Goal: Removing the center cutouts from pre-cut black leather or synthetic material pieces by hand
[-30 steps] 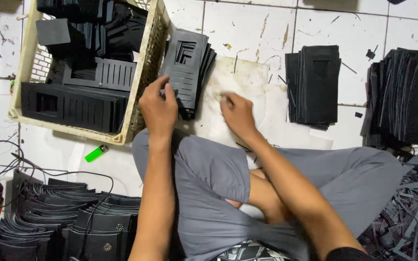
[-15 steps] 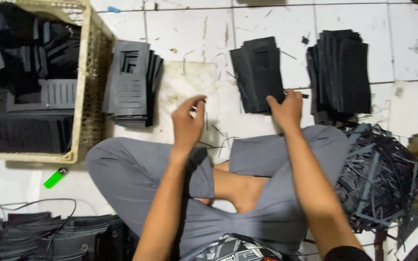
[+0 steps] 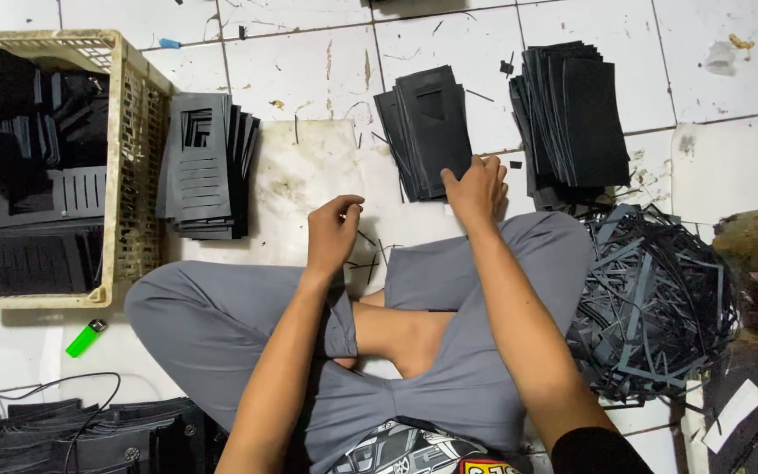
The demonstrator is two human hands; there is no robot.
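Observation:
I sit cross-legged on a white tiled floor. My right hand (image 3: 475, 189) rests on the near edge of a fanned stack of black cut sheets (image 3: 423, 127), fingers pressed on the top sheet. My left hand (image 3: 333, 233) hovers over a dirty white board (image 3: 309, 175) in front of my knees, fingers curled with thumb and forefinger pinched together; anything in the pinch is too small to tell. Another stack of black sheets with cut-out slots (image 3: 203, 167) lies to the left.
A beige plastic crate (image 3: 133, 158) full of black pieces stands at the left. A taller stack of black sheets (image 3: 572, 114) lies at the right, above a heap of black offcut strips (image 3: 651, 298). A green lighter (image 3: 86, 337) and more black parts (image 3: 89, 434) lie near my left knee.
The view has swung right. My right hand moved from the white board to the middle black stack. My left hand left the slotted stack and drew back over the board.

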